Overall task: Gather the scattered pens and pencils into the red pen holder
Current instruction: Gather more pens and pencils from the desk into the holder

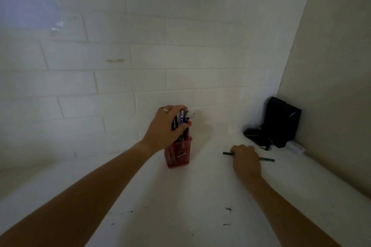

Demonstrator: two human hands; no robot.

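Observation:
The red mesh pen holder [178, 156] stands upright on the white table, near the tiled wall. Several pens [185, 119] stick up out of it. My left hand [166, 126], with a ring on one finger, is closed around the tops of those pens from the left. To the right, a dark green pencil [267, 159] lies flat on the table. My right hand [246, 161] rests over its middle with fingers curled around it; both pencil ends show beside the hand.
A black device [281, 122] with a cable stands in the right corner, with a small white box [295, 147] next to it. A beige side wall closes off the right. Small dark marks dot the white table [180, 206] near me.

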